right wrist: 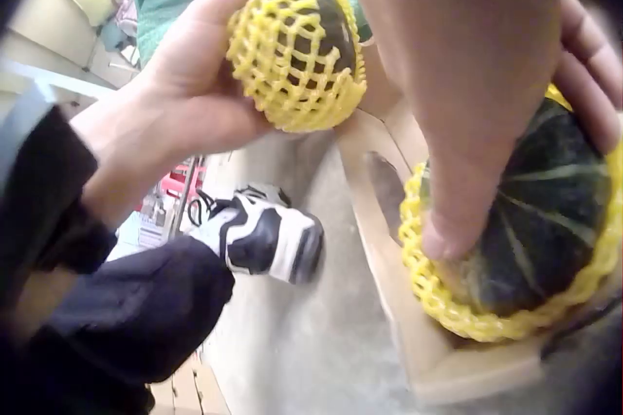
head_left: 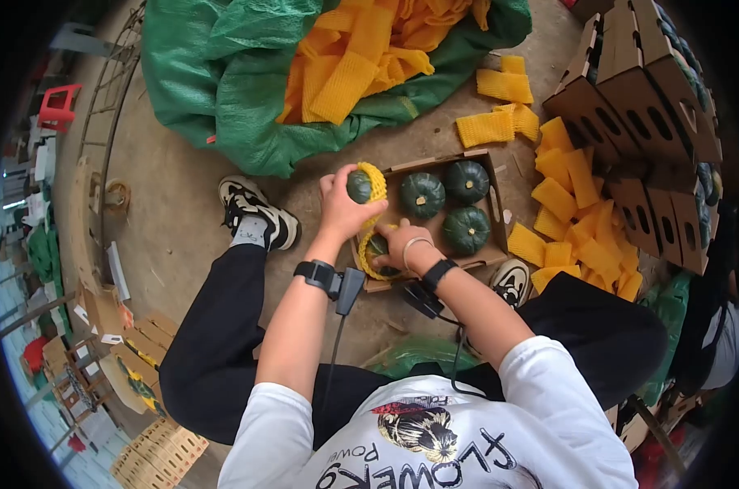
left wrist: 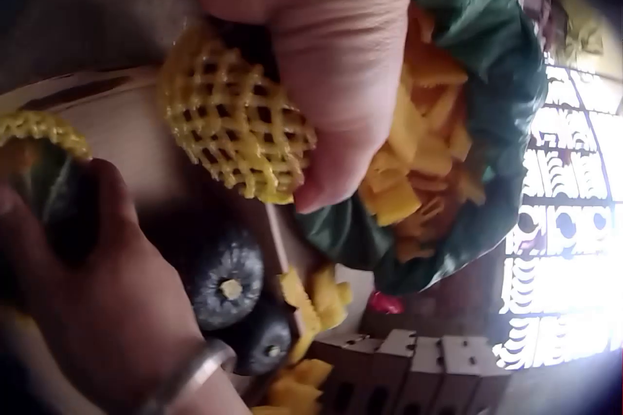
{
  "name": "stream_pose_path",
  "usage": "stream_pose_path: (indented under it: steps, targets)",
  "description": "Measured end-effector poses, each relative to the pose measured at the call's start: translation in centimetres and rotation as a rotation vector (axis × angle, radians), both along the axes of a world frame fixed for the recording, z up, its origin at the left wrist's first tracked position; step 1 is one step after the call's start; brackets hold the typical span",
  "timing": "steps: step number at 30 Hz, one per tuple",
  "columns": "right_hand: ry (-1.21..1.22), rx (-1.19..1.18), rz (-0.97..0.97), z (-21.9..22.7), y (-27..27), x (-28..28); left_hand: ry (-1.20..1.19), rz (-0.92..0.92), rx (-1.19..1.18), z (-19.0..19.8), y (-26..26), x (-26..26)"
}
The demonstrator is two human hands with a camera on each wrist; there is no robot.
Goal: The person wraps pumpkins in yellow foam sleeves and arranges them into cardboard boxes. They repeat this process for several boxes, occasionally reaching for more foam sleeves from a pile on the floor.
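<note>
On bare concrete floor (head_left: 170, 212), workroom: squashes, nets, cartons.
Left, red stool (head_left: 57, 107); then green sack (head_left: 215, 90) of yellow nets (head_left: 349, 81). Hands apart: left hand (head_left: 343, 208) grips netted squash (head_left: 359, 187) at the open box's (head_left: 497, 204) left side; right hand (head_left: 408, 244) clamped on second squash (head_left: 377, 246), netted, inside. Three bare squashes (head_left: 422, 195) beside it. Right, loose nets (head_left: 598, 240) on the floor, cardboard cartons (head_left: 638, 106) stacked.

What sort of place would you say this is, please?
Probably a produce packing area: squashes sit in an open cardboard box, a green sack spills yellow netting sleeves, and more cartons stand at the right.
</note>
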State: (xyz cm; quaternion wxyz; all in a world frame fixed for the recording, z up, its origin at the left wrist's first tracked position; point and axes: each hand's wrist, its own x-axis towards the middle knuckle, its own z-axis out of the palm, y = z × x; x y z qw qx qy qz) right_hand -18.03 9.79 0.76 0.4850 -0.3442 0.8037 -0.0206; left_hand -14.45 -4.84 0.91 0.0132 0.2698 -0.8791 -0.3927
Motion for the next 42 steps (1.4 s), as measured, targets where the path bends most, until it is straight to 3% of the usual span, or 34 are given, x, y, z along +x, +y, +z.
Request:
stream_pose_path:
  steps: [1,4,5,8,10,12,16,18,22,28,31,32,34,35,36,37,38,39,40,41,42]
  targets:
    - [0.003,-0.023,-0.06,0.2,0.5,0.2,-0.056,-0.03,-0.113,0.3,0.5,-0.1]
    - [-0.001,0.011,-0.118,0.0,0.4,0.3,-0.099,-0.139,-0.017,1.2,0.4,0.4]
    - [-0.004,0.012,-0.122,-0.1,0.2,0.2,-0.124,-0.166,0.076,1.3,0.2,0.7]
    - [-0.025,0.082,-0.035,-0.5,-0.3,0.2,-0.262,-0.238,0.044,1.1,0.8,0.7]
    - [-0.002,0.051,-0.017,-0.4,-0.4,0.7,-0.337,-0.264,-0.063,1.5,2.1,-0.5]
    - [0.007,0.023,-0.027,-0.1,0.1,1.5,-0.237,-0.228,-0.365,0.0,3.3,-1.3]
    - [0.045,-0.075,-0.061,-0.7,1.0,2.7,-0.125,-0.218,-0.529,-2.5,4.7,-0.5]
    - [0.115,-0.096,-0.008,-1.2,0.9,3.1,-0.129,-0.219,-0.5,-3.3,4.7,-0.6]
    - [-0.012,-0.05,-0.008,-1.1,0.5,2.3,-0.161,-0.294,-0.509,-3.0,4.4,-0.5]
    - [0.0,-0.016,-0.141,-1.6,0.8,2.8,-0.353,-0.421,-0.575,-1.9,5.6,0.2]
    - [0.005,-0.134,-0.089,-1.9,2.4,2.9,-0.426,-0.284,-0.424,-2.3,6.6,0.3]
    - [0.087,-0.278,-0.051,-2.1,3.8,2.8,-0.43,-0.253,-0.408,-2.2,6.8,-0.1]
    - [-0.083,-0.358,-0.038,-0.2,5.5,-1.4,-0.401,-0.229,-0.35,-2.3,6.4,-0.2]
    - [0.169,-0.57,-0.114,-0.9,6.3,-3.7,-0.365,-0.25,-0.372,-1.9,6.5,0.0]
    - [0.496,-0.612,-0.082,-1.2,7.0,-6.8,-0.331,-0.267,-0.403,-1.5,6.1,0.2]
    - [0.537,-0.913,-0.603,-0.5,7.7,-9.9,-0.33,-0.257,-0.416,-1.6,5.1,0.0]
    - [0.644,-0.746,-0.746,0.3,8.0,-13.2,-0.216,-0.135,-0.281,-1.7,3.8,0.3]
    - [0.552,-0.633,-0.829,1.5,8.4,-16.4,-0.116,-0.021,-0.147,-1.7,2.8,1.5]
    - [0.618,-0.745,-0.716,0.7,8.9,-19.2,-0.142,-0.021,-0.161,-1.6,2.2,2.5]
    - [0.562,-0.769,-0.585,-1.3,9.3,-21.8,-0.212,0.1,-0.2,-1.4,1.6,3.0]
    - [0.426,-0.452,-0.446,-0.7,9.2,-23.3,-0.271,0.224,-0.238,-1.3,1.0,3.3]
